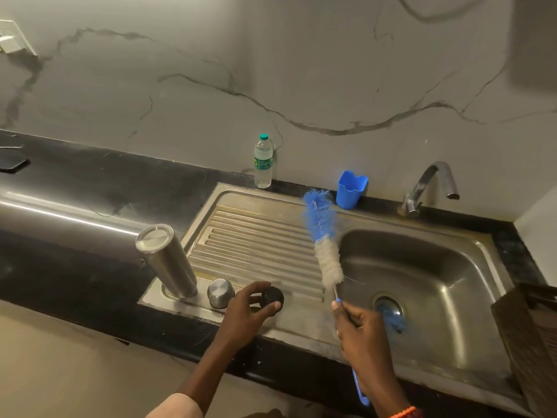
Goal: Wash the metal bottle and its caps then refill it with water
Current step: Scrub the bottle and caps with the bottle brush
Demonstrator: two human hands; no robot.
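Observation:
The metal bottle [165, 260] stands upside down at the near left corner of the steel draining board [259, 236]. A small metal cap [220, 292] sits next to it. My left hand [250, 309] grips a round black cap [272, 298] on the board, thumb and fingers curled round it. My right hand [358, 330] holds the handle of a blue and white bottle brush [322, 239], bristles pointing up and away over the board's right edge.
The sink basin [428, 285] lies to the right, with a blue object on its drain [390, 315]. The tap [431, 185] stands behind it. A blue plastic holder [351, 190] and a plastic water bottle [263, 161] stand at the wall. A dark wooden object [530, 330] is at the right.

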